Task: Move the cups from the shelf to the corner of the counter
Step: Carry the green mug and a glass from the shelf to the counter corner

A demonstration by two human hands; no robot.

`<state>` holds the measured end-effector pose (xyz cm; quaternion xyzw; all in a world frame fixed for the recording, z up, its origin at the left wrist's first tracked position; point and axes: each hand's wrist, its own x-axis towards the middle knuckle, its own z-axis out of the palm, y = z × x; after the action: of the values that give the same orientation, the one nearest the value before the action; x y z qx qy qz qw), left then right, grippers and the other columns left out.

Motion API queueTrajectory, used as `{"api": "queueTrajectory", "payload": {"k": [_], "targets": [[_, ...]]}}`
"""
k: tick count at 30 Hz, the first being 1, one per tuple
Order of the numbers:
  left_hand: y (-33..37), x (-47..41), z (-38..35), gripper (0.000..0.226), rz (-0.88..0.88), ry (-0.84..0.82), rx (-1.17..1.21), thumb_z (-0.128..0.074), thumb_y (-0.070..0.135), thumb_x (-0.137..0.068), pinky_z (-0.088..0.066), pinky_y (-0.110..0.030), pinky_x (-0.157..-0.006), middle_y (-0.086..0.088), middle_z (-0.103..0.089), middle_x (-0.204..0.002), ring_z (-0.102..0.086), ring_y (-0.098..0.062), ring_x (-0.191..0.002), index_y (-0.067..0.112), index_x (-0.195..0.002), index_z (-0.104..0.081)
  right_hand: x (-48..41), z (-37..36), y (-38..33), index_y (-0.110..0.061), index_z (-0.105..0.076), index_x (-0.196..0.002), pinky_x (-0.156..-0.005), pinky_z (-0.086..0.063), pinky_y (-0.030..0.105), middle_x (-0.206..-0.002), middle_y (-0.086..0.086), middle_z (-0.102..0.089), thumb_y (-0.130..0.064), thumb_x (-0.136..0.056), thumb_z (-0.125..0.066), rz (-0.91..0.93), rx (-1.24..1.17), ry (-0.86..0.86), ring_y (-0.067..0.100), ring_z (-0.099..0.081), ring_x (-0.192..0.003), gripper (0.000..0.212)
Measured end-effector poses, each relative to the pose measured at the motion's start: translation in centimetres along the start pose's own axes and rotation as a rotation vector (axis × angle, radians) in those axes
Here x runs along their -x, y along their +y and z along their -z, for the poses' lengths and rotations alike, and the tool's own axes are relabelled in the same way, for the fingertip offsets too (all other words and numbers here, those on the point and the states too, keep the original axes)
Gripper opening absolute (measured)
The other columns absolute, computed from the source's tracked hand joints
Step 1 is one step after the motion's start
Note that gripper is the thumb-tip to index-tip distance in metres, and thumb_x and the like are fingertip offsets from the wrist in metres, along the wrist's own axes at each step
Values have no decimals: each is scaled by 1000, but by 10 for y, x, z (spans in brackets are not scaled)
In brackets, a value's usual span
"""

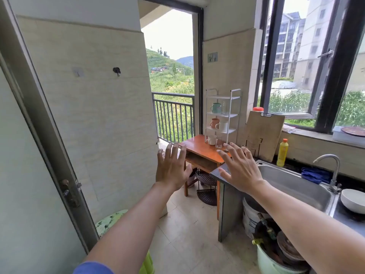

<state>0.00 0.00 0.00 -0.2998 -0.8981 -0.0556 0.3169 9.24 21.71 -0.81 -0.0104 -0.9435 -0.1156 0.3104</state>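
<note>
shelf (222, 115): cups (219, 124) on tiers | stands on wooden table (199, 148)

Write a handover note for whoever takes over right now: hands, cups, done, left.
Hands: left hand and right hand are both open, fingers spread, held out in the air in front of the shelf, holding nothing.
Cups: all on the white shelf, which stands on the wooden table. Teal cup and a clear glass on the upper tier; pink cup and white mug on the middle tier; another white cup and small glass at the bottom.
Done: nothing moved yet.
Left: carry every cup to the counter corner beside the sink.
</note>
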Motion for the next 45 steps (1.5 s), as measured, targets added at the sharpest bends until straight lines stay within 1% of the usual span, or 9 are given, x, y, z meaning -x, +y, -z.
{"api": "queueTrajectory", "payload": {"k": [7,11,17,23,29,33,38,42,45], "targets": [[-2,-32,-40,58,0,3,8,-53,45,-80,-34,-53,-100,-14,-48,-135,-43,-33,-124,16,-130,-42,-24,-37,20,-17,-42,-131,-99,-39,52,-136,17,-46,-48,-80,-58,-21,9,-50,35,-43,-125,62],[-7,-60,-77,59,-9,-29,21,-50,45,-82,-29,-54,-104,-14,-43,-141,-38,-33,-129,16,-132,-40,-51,-71,34,-16,-42,-132,-96,-41,51,-134,17,-48,-47,-81,-59,-20,0,-68,34,-47,-121,62],[-25,-123,-142,59,-11,-102,3,-44,47,-85,-24,-52,-108,-12,-39,-145,-31,-32,-135,18,-136,-35,-110,-139,65,-13,-44,-129,-88,-45,48,-130,17,-50,-45,-81,-57,-40,-24,-109,31,-52,-113,58],[-49,-182,-191,56,14,-117,27,-45,46,-85,-29,-49,-105,-10,-45,-139,-37,-31,-129,18,-133,-40,-182,-196,88,-12,-44,-127,-86,-47,48,-129,17,-52,-42,-80,-61,-39,-51,-145,33,-55,-108,58],[-79,-236,-238,49,25,-122,56,-46,44,-85,-30,-47,-104,-7,-49,-134,-40,-28,-125,20,-128,-44,-242,-249,99,-10,-45,-127,-83,-49,47,-127,17,-53,-39,-83,-59,-33,-48,-159,33,-56,-106,54],[-103,-286,-284,46,-18,-118,84,-45,43,-86,-29,-44,-104,-5,-52,-128,-43,-26,-121,20,-127,-46,-290,-297,110,-11,-47,-125,-80,-49,46,-124,16,-56,-39,-81,-61,-58,-19,-175,32,-59,-102,54],[-139,-367,-340,49,-65,-122,136,-45,41,-89,-28,-46,-104,-8,-49,-135,-41,-26,-126,17,-131,-42,-364,-348,126,-13,-50,-120,-79,-48,45,-122,13,-57,-37,-82,-61,-130,12,-159,32,-60,-101,46],[-160,-437,-374,47,-131,-102,162,-48,38,-88,-32,-44,-103,-9,-53,-131,-46,-26,-122,15,-130,-45,-420,-379,143,-13,-49,-121,-80,-49,46,-122,13,-56,-32,-82,-62,-201,14,-158,33,-59,-102,45],[-166,-478,-404,46,-147,-103,193,-48,38,-88,-33,-42,-102,-8,-53,-130,-47,-25,-120,16,-129,-45,-448,-406,158,-13,-46,-121,-79,-50,46,-124,12,-55,-35,-81,-63,-234,46,-203,33,-59,-102,48]]}}
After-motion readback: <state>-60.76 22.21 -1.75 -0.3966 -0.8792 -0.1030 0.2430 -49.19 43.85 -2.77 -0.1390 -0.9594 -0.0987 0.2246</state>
